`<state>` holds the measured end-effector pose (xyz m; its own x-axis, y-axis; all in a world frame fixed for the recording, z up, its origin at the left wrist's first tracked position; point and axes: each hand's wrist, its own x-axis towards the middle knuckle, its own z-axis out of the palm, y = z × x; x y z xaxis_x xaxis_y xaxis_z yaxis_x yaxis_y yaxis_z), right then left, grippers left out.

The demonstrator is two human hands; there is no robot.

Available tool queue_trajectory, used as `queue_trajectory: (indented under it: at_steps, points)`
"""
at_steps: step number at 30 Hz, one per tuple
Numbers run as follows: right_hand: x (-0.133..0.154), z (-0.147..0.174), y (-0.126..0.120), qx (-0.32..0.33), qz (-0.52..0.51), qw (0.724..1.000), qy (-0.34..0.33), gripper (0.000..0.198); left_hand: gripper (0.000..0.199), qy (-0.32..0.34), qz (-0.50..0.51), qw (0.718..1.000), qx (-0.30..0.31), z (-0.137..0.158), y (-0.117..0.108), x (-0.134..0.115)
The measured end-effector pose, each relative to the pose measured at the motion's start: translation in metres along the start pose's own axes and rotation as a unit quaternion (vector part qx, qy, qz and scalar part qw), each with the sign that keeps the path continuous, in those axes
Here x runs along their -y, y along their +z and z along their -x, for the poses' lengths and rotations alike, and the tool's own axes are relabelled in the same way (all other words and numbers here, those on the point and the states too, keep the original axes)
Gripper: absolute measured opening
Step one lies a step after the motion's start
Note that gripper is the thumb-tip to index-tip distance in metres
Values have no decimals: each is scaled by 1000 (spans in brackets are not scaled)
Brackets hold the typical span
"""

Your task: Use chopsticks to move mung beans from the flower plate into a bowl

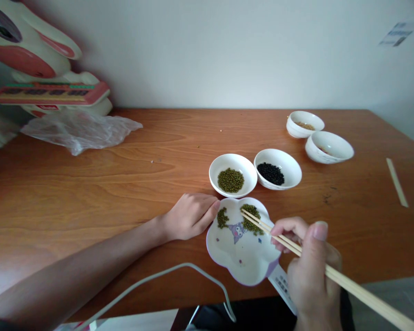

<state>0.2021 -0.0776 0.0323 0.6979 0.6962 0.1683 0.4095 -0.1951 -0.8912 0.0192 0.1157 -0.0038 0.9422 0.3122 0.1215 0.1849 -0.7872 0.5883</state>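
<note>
My right hand [310,271] grips a pair of wooden chopsticks [288,243]. Their tips meet the larger pile of green mung beans [251,219] in a flower-shaped plate [243,264] with a lilac edge and a cartoon print. A smaller heap of mung beans [222,218] lies at the plate's left. With fingers curled, my left hand [191,215] rests on the table and holds the plate's upper-left rim. Just behind the plate stand a white bowl [214,180] of mung beans and a white bowl [295,177] of black beans, side by side.
Farther back right are two more white bowls, one [296,131] with tan contents and another [331,156] mostly hidden inside. A pale strip [396,182] lies at right. A plastic bag [86,131] and a toy keyboard [51,94] occupy the left. A white cable [158,274] curves in front.
</note>
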Motion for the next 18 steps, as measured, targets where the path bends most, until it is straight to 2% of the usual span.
queue_trajectory:
  at_steps: [8, 14, 18]
  points:
    - [1, 0, 6, 8, -9, 1000, 14, 79, 40, -3, 0, 1000, 3, -1, -1, -2]
    - [1, 2, 6, -11, -7, 1000, 20, 77, 41, 1, 3, 1000, 1, -1, -1, -2]
    - [-3, 2, 4, 7, -12, 1000, 16, 80, 41, 4, 2, 1000, 0, -1, -1, -2]
